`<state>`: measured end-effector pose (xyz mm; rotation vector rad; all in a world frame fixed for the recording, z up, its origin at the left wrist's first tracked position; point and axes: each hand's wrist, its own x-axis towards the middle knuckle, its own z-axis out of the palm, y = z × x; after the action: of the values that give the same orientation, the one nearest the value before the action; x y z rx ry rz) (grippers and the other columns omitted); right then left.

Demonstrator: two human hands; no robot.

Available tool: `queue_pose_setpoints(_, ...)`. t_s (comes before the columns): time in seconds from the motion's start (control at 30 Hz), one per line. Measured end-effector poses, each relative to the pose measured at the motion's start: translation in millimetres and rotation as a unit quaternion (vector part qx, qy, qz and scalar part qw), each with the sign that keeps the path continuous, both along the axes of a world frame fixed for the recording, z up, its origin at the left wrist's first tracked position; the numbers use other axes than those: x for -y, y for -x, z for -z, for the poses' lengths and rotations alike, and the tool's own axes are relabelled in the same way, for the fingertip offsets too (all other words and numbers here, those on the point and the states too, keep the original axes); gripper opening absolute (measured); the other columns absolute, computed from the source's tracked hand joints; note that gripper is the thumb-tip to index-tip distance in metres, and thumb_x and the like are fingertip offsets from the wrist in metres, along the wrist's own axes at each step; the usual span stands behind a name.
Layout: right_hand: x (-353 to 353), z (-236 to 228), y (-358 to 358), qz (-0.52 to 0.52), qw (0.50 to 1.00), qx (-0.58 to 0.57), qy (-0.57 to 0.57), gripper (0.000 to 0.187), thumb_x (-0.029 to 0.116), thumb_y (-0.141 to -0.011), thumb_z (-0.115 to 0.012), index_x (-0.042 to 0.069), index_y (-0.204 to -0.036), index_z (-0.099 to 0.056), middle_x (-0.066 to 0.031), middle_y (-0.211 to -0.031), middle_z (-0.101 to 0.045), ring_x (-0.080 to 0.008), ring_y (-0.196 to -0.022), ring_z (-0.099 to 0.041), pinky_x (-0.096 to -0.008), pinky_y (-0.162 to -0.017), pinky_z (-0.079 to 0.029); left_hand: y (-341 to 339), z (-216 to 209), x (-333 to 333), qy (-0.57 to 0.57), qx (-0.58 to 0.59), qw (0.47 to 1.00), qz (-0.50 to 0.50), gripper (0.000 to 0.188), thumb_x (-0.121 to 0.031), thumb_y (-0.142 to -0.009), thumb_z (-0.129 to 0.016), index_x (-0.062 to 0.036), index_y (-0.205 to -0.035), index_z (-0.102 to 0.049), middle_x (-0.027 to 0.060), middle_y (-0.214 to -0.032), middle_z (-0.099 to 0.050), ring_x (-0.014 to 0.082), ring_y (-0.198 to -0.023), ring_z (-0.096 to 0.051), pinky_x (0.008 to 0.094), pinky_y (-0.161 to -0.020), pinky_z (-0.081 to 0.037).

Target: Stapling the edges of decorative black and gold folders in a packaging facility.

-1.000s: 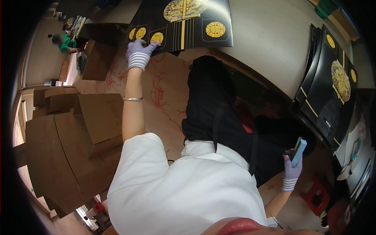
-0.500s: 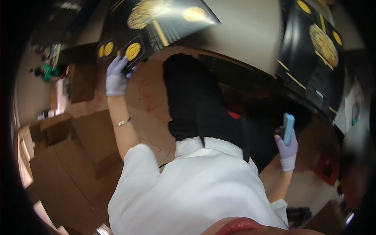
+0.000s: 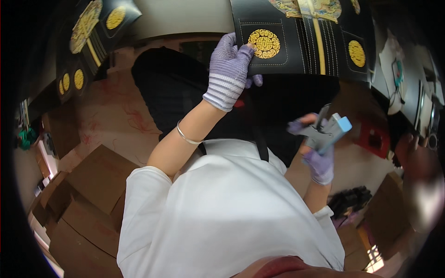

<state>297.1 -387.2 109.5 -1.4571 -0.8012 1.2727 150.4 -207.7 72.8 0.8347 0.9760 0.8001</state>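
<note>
My left hand (image 3: 232,65), in a purple and white knitted glove, grips the near left corner of a black panel (image 3: 292,51). Its thumb lies on top, beside a round gold emblem, and the other fingers pass underneath. White stitching and a gold strip mark the panel, whose far part runs out of view. Lower and to the right, my right hand (image 3: 320,160), gloved with some bare fingertips, is closed around a grey and light-blue hand stapler (image 3: 329,133). The stapler is held apart from the panel, tilted with its blue end up and to the right.
A similar black panel (image 3: 88,44) rests at the far left of the pale worktop (image 3: 185,16). Cardboard boxes (image 3: 99,176) stand at the lower left. On the right are a red crate (image 3: 373,139), a dark stack (image 3: 350,201) and more cardboard (image 3: 384,213).
My left hand has left the left-hand panel and moved right to grip the other one. The view has turned right. The stapler has tilted in my right hand.
</note>
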Motion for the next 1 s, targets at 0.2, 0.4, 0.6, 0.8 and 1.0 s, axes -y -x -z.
queue_pose_setpoints(0.2,21,69,11,0.012,0.983,-0.025,0.182,0.032,0.023,-0.077,-0.070,0.004,-0.096,-0.053,-0.0031,-0.086,-0.055,-0.0110,-0.079,-0.054,-0.0264,-0.073,-0.045,-18,20,20,-0.035,-0.016,0.999,0.021,0.025,-0.009,-0.089,-0.053,-0.0001,-0.111,-0.045,0.0090,-0.085,-0.062,0.0105,-0.058,-0.059,0.0191,-0.038,-0.042)
queue_pose_setpoints(0.4,-16,40,9,-0.051,0.983,0.126,0.124,0.035,0.028,-0.077,-0.071,0.003,-0.095,-0.053,-0.0066,-0.079,-0.058,-0.0151,-0.073,-0.059,-0.0277,-0.070,-0.048,-9,24,29,-0.079,-0.056,0.995,0.036,0.024,-0.002,-0.089,-0.051,0.0016,-0.111,-0.045,0.0131,-0.099,-0.060,0.0147,-0.090,-0.060,0.0246,-0.079,-0.052)
queue_pose_setpoints(0.6,-34,49,17,-0.063,0.972,0.105,0.199,0.033,0.031,-0.077,-0.071,0.002,-0.084,-0.057,-0.0052,-0.061,-0.056,-0.0144,-0.058,-0.058,-0.0272,-0.059,-0.048,-8,30,38,-0.084,-0.030,0.995,0.038,0.025,-0.003,-0.089,-0.052,0.0000,-0.113,-0.046,0.0099,-0.100,-0.060,0.0123,-0.091,-0.059,0.0229,-0.078,-0.049)
queue_pose_setpoints(0.8,-38,38,10,-0.054,0.966,0.095,0.236,0.031,0.030,-0.076,-0.072,0.002,-0.084,-0.058,-0.0047,-0.061,-0.055,-0.0116,-0.058,-0.056,-0.0248,-0.056,-0.047,-3,23,31,-0.119,-0.038,0.992,0.036,0.026,-0.001,-0.089,-0.051,-0.0002,-0.114,-0.045,0.0092,-0.099,-0.059,0.0124,-0.086,-0.058,0.0234,-0.076,-0.048)
queue_pose_setpoints(1.0,-16,41,-48,0.001,0.983,0.118,0.138,0.041,0.034,-0.074,-0.073,0.005,-0.098,-0.057,-0.0061,-0.087,-0.061,-0.0161,-0.080,-0.060,-0.0290,-0.075,-0.049,25,13,17,-0.053,-0.097,0.992,0.064,0.026,-0.005,-0.089,-0.052,-0.0016,-0.115,-0.047,0.0055,-0.095,-0.061,0.0081,-0.081,-0.059,0.0191,-0.064,-0.051)
